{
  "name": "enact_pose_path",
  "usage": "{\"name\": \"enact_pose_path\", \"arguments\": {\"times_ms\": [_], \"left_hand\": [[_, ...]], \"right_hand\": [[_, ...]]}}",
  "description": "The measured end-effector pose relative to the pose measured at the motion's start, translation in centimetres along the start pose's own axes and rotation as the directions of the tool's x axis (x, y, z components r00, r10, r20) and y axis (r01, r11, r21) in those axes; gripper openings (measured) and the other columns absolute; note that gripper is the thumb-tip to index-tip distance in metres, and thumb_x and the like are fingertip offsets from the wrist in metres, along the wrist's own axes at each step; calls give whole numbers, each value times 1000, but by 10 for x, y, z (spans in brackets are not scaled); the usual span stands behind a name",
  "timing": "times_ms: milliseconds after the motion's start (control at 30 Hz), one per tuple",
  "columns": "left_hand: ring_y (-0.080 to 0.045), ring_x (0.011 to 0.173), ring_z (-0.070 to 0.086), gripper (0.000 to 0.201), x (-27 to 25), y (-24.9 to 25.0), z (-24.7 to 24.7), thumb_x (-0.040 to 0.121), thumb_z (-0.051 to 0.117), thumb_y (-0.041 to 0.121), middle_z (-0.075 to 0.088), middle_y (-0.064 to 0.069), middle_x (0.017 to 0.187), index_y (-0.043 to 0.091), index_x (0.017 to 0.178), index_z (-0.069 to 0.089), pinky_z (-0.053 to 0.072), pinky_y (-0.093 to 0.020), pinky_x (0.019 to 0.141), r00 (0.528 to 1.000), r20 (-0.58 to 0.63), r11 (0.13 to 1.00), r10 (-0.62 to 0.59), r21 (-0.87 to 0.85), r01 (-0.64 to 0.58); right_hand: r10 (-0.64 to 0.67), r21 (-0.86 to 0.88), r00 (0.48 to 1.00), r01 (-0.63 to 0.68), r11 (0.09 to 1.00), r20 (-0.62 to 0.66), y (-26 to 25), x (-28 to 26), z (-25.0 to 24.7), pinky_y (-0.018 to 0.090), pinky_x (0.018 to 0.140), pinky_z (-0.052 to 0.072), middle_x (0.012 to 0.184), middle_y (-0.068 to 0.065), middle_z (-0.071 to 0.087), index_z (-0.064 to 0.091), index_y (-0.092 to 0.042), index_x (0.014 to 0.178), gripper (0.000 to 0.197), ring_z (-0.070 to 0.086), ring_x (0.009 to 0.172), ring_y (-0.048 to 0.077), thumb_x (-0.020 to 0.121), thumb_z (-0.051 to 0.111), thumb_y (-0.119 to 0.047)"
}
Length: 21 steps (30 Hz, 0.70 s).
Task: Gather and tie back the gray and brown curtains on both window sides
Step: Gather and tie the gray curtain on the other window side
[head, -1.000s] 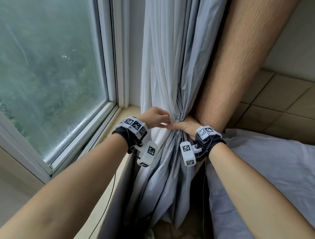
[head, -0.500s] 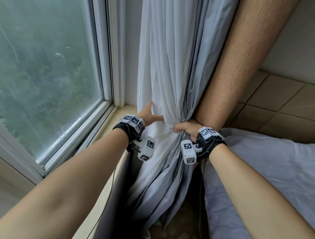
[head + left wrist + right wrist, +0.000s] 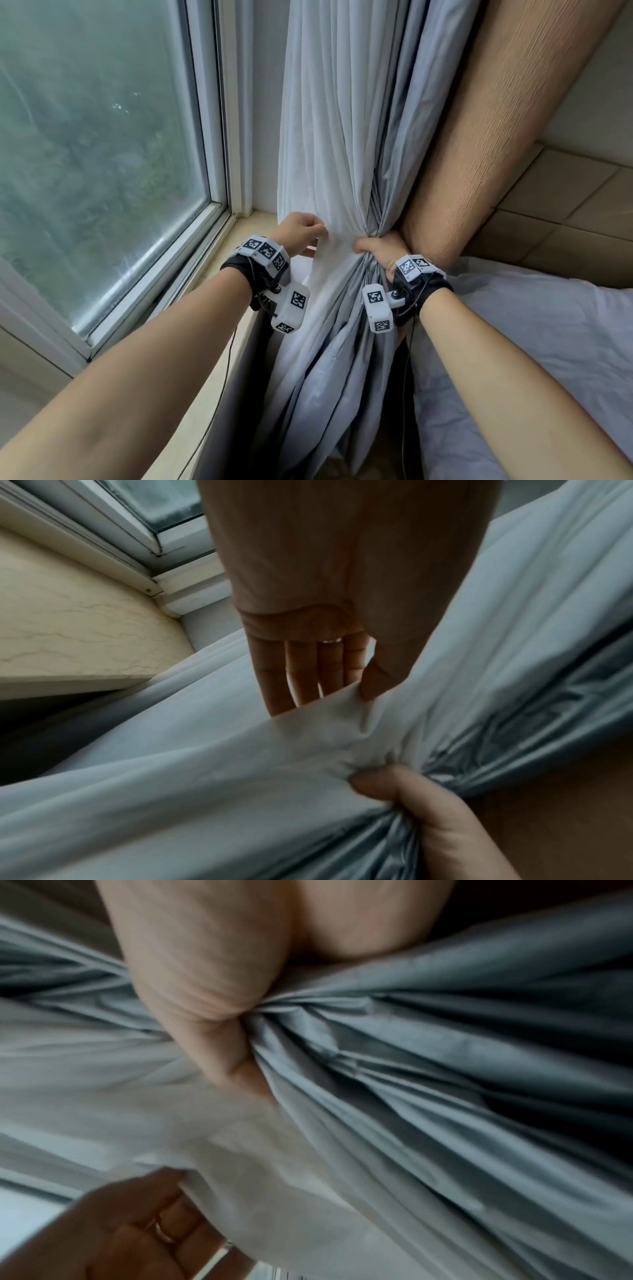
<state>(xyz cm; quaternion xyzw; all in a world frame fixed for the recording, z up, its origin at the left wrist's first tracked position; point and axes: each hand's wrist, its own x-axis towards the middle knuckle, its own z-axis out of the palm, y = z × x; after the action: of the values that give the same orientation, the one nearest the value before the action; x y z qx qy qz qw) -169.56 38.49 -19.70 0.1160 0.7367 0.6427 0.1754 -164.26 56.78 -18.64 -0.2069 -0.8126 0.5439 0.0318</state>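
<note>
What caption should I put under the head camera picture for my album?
By the window, the right hand grips the bunched gray curtain while the left hand pinches its pale edge.

My inventory: gray curtain, plain; brown curtain, finely ribbed; white sheer; white wrist bands with black-and-white checks; beige sill.

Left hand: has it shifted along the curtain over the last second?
Yes. The left hand has drawn away from the right hand toward the window frame, now pinching the white sheer's edge apart from the bunched gray curtain.
</note>
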Motion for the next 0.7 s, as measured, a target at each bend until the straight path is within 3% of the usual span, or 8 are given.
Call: {"name": "enact_pose_path", "arguments": {"times_ms": [67, 167, 267, 333, 400, 567, 633, 700], "left_hand": [[-26, 80, 67, 16, -4, 0, 1, 89, 60, 5, 65, -13, 81, 9, 73, 62, 60, -44, 80, 999, -26, 997, 36, 75, -34], [-27, 78, 70, 19, -8, 2, 4, 88, 60, 5, 69, -12, 78, 9, 71, 66, 61, -45, 78, 995, -56, 981, 82, 183, -70], [-32, 85, 71, 24, -11, 6, 5, 87, 52, -2, 70, -17, 81, 4, 71, 68, 60, -46, 82, 998, -12, 983, 67, 170, -64], [-36, 92, 70, 23, -13, 10, 5, 83, 51, 2, 70, -18, 83, 3, 70, 70, 57, -47, 88, 998, 44, 985, 44, 163, -50], [-39, 101, 67, 20, -14, 14, 5, 82, 55, 9, 71, -18, 88, 5, 71, 71, 54, -47, 94, 997, 80, 992, 5, 125, -15], [-18, 103, 70, 22, -18, 22, 1, 95, 54, 15, 75, -7, 100, 10, 87, 73, 55, -35, 92, 979, 193, 993, -64, 109, 44], [-20, 98, 72, 21, -16, 20, 1, 93, 53, 13, 76, -7, 96, 7, 87, 73, 56, -37, 88, 990, 133, 995, -47, 93, 35], [-26, 99, 70, 16, -9, 12, 2, 91, 56, 9, 74, -11, 99, 6, 94, 71, 58, -38, 85, 999, -45, 995, -6, 97, 10]], "right_hand": [[-26, -8, 999, 26, 1000, -39, -3, 0, 7, 31, 76, 56, 96, 9, 73, 70, -3, 96, 39, 69, 88, 26, 60, 80, -16], [-68, -32, 997, 67, 997, -45, -4, -1, 16, 23, 75, 46, 97, 4, 69, 65, -7, 104, 38, 64, 89, 19, 69, 81, -12], [-115, -52, 990, 119, 991, 83, -6, -6, 21, 26, 85, 50, 102, 1, 71, 67, -11, 103, 44, 66, 97, 16, 64, 87, -16], [-114, -38, 977, 123, 992, 178, -8, -12, 22, 26, 89, 50, 104, 0, 72, 68, -11, 106, 49, 67, 98, 13, 63, 90, -18], [-111, 8, 969, 112, 994, 221, -9, -17, 21, 25, 90, 51, 99, -1, 75, 71, -14, 96, 39, 69, 96, 11, 63, 91, -15], [-52, 12, 985, 51, 999, 164, -5, -12, 17, 35, 93, 54, 96, 4, 76, 73, -12, 91, 40, 72, 94, 20, 54, 90, -15], [-17, 11, 985, 15, 1000, 172, -1, -6, 16, 44, 95, 54, 97, 6, 76, 73, -8, 95, 54, 72, 94, 25, 43, 86, -20], [24, 34, 983, -30, 999, 181, 2, -4, 12, 50, 93, 55, 99, 10, 76, 74, -5, 94, 63, 71, 95, 30, 34, 80, -21]]}}
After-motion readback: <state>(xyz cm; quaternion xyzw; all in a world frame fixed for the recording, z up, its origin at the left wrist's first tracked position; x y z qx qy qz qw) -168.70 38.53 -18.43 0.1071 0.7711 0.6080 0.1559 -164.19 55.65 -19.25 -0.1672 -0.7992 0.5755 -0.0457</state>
